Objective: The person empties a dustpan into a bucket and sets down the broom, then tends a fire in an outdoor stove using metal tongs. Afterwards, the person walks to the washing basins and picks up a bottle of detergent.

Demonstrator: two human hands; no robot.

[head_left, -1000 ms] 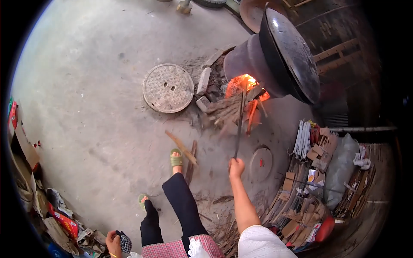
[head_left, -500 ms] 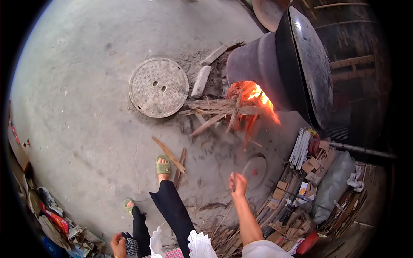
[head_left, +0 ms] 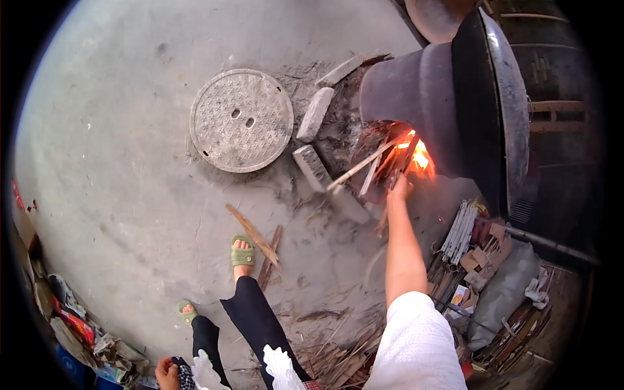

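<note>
My right hand is stretched forward to the mouth of the grey stove, closed around a dark stick whose far end reaches the flames. Thinner sticks lean out of the opening beside it. A large pan with a metal lid sits on the stove. At the bottom left, my left hand is closed on a checkered cloth, partly cut off by the frame edge.
A round cover and pale bricks lie left of the stove. Two wood pieces rest by my right foot. Firewood, cardboard and a plastic bag are piled at right; more cardboard and packaging stand at lower left.
My right hand has moved from mid-floor up to the stove mouth. The thick wood that lay across the opening has shifted away. My left hand still has the cloth.
</note>
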